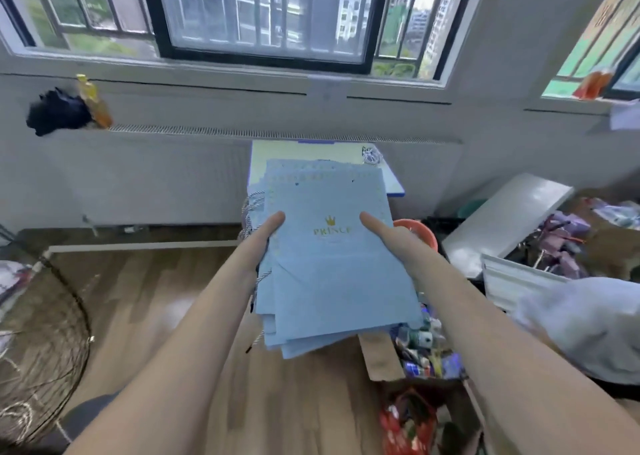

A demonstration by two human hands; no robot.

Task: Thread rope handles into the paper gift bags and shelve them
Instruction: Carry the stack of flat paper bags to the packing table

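Note:
I hold a flat stack of light blue paper gift bags [325, 274] out in front of me, above the wooden floor. The top bag bears a gold crown and the word PRINCE. My left hand [266, 236] grips the stack's left edge, thumb on top. My right hand [388, 236] grips the right edge the same way. Silver-white rope handles [254, 208] hang out of the stack on the left side. Beyond the stack stands a small white table with a blue rim [394, 180], with a loose bundle of rope [372, 156] on it.
A wire fan guard [41, 343] lies on the floor at the left. On the right are an orange basin [420, 231], a white board [502, 219], an open cardboard box [381, 354] of small items and a red bag [405, 423]. Windows and a radiator run along the far wall.

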